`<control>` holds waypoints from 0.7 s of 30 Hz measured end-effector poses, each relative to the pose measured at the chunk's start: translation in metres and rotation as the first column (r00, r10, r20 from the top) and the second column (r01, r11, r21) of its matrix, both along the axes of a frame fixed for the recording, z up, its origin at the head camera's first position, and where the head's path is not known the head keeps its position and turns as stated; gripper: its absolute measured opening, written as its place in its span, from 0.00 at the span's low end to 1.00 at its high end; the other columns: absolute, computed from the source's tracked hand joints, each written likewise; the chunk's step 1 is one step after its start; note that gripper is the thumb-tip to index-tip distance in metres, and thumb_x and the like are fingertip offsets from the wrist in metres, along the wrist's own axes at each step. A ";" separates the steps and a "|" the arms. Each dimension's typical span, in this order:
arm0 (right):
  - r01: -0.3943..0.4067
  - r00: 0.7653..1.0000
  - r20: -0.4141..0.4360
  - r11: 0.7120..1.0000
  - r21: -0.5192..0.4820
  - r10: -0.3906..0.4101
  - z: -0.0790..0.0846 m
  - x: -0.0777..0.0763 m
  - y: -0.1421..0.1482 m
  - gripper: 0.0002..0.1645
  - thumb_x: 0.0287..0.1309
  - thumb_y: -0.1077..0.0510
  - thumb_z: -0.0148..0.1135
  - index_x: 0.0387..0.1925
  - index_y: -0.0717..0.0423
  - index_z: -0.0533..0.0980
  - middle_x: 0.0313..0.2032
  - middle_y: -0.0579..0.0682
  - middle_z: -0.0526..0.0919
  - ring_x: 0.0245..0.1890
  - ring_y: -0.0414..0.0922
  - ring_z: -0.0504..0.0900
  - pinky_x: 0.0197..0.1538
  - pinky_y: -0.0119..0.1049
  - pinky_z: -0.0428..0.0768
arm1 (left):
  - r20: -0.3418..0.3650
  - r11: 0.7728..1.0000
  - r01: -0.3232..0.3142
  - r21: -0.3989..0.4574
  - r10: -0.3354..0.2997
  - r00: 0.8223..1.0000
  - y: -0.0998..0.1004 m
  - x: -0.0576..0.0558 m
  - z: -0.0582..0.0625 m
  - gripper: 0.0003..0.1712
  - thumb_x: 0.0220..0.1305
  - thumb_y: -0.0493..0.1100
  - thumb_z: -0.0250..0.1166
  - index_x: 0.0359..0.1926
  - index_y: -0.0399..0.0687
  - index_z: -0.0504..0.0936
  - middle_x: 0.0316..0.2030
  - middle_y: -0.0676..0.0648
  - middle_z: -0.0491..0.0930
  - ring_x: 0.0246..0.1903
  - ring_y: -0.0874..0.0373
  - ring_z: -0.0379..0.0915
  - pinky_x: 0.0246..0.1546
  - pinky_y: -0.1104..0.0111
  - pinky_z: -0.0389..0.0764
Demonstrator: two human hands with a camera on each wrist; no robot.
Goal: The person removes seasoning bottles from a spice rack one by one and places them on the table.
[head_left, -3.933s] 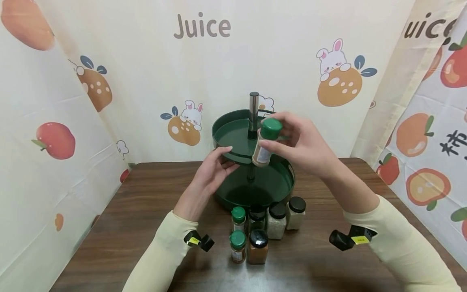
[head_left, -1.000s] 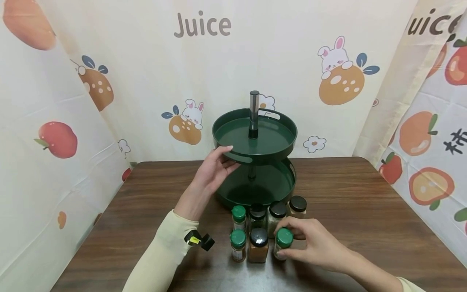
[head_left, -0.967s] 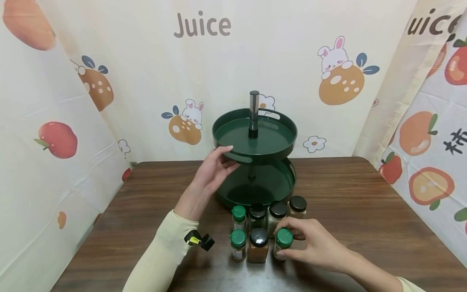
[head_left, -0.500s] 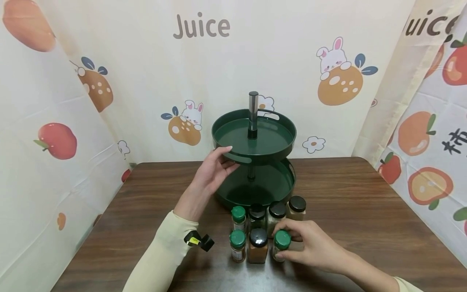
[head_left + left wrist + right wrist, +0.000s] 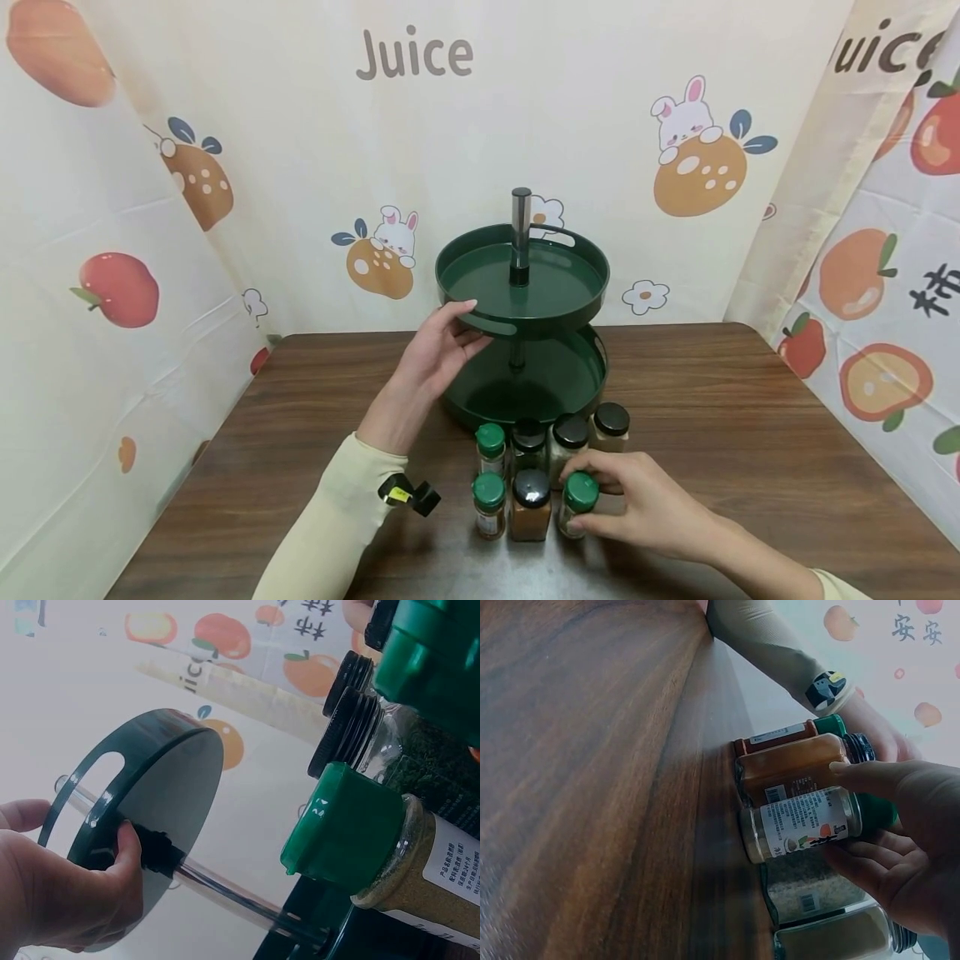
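Observation:
My left hand [image 5: 431, 362] grips the front left rim of the upper tier of a dark green two-tier round tray [image 5: 558, 279]. The left wrist view has the thumb and fingers on opposite sides of that tier. My right hand [image 5: 645, 504] holds a small spice jar [image 5: 581, 492] with a green cap, thumb on one side and fingers on the other. It stands upright on the table, right of a square jar of orange-brown powder [image 5: 531, 518] with a black lid. In the right wrist view the held jar's white label [image 5: 804, 822] faces the camera.
Two more green-capped jars [image 5: 489, 493] stand left of the orange-brown one. Behind are several black-lidded jars [image 5: 570, 433], close before the lower tier [image 5: 487, 390]. All are on a brown wooden table [image 5: 322, 400], with a fruit-print curtain [image 5: 300, 167] behind.
Earlier my right hand held the green-capped jar up before the upper tier; now it stands on the table in the front row, shifted slightly left since a second ago. My left hand stays put.

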State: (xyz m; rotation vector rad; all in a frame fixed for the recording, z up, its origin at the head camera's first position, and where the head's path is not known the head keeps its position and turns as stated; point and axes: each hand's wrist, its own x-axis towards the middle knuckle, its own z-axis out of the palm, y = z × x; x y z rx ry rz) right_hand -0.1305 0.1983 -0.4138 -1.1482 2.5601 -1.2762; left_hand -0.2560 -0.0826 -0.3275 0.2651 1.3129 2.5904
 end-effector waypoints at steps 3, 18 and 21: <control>0.006 1.000 -0.003 1.000 0.008 -0.006 0.001 0.000 0.001 0.26 0.51 0.49 0.74 0.52 0.46 0.76 0.48 0.46 0.84 0.45 0.38 0.84 0.45 0.35 0.87 | 0.001 1.000 -0.002 -0.002 0.002 1.000 0.000 0.000 0.000 0.37 0.70 0.42 0.58 0.74 0.44 0.54 0.52 0.43 0.69 0.51 0.49 0.69 0.68 0.50 0.64; 0.021 0.998 -0.052 1.000 -0.017 -0.022 0.017 0.003 0.004 0.28 0.54 0.49 0.72 0.56 0.50 0.77 0.50 0.47 0.85 0.48 0.39 0.83 0.47 0.39 0.87 | 0.012 1.000 -0.008 0.003 0.008 1.000 0.000 0.003 0.001 0.34 0.70 0.42 0.58 0.73 0.46 0.56 0.53 0.43 0.70 0.50 0.50 0.69 0.68 0.50 0.64; 0.013 0.997 -0.078 0.998 -0.064 -0.018 0.021 0.004 0.006 0.28 0.55 0.51 0.71 0.57 0.51 0.76 0.50 0.48 0.85 0.48 0.41 0.83 0.47 0.40 0.87 | 0.018 1.000 -0.006 0.005 0.006 1.000 0.000 0.005 0.001 0.35 0.70 0.43 0.59 0.73 0.46 0.56 0.55 0.42 0.69 0.53 0.49 0.69 0.68 0.50 0.65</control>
